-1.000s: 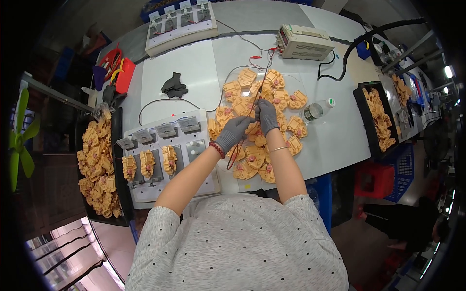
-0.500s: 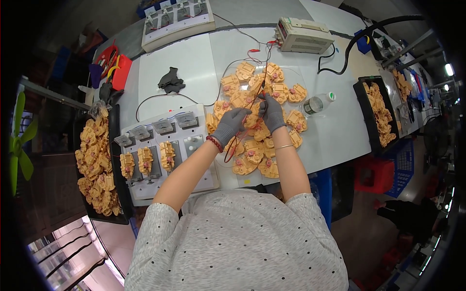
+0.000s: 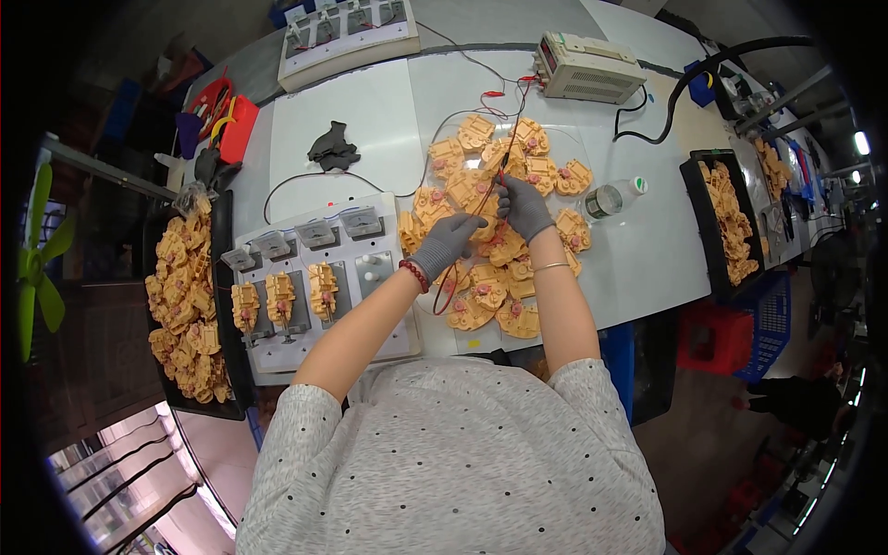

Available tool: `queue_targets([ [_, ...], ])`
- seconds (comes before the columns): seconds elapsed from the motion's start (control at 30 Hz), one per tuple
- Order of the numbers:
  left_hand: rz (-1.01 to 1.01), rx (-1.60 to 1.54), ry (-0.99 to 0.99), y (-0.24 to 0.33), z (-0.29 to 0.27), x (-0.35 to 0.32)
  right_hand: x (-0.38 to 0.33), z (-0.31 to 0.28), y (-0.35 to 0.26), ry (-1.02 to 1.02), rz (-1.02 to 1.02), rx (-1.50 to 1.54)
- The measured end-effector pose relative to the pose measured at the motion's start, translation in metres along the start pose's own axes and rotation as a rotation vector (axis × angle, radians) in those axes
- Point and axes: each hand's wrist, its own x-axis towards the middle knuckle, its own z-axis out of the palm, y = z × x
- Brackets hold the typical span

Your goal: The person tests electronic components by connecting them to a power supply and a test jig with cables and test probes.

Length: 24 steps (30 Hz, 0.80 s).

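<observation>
Both my hands wear grey gloves and meet over a cluster of yellow plastic housings (image 3: 470, 188) with small pinkish-red parts on them. My right hand (image 3: 525, 209) is closed round a black-and-red test lead (image 3: 503, 168) whose wire runs back toward the bench power supply (image 3: 592, 70). Just left of it, my left hand (image 3: 450, 242) has its fingers pinched together beside a yellow housing; what they grip is hidden. A red wire loop (image 3: 437, 313) hangs down beside the left hand. The fingertips of both hands are close together.
A white test fixture (image 3: 393, 338) at the left holds three yellow housings. Black trays of housings stand at the far left (image 3: 242, 370) and right (image 3: 696, 199). A clear bottle (image 3: 606, 199) is right of my hands; a dark glove (image 3: 333, 148) lies behind the fixture.
The whole view has shifted slightly. My hands stay together over the housings, with the left fingertips a little nearer the right hand.
</observation>
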Motion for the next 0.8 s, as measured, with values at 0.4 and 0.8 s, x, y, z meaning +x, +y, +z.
queue_targets([
  [0.4,0.003,0.025,-0.085,-0.012,0.016,-0.005,0.043,-0.058,0.011,0.066,-0.7,-0.792],
  [0.8,0.041,0.007,-0.076,0.015,0.018,-0.035,-0.01,-0.003,-0.026,0.347,-0.483,-0.746],
])
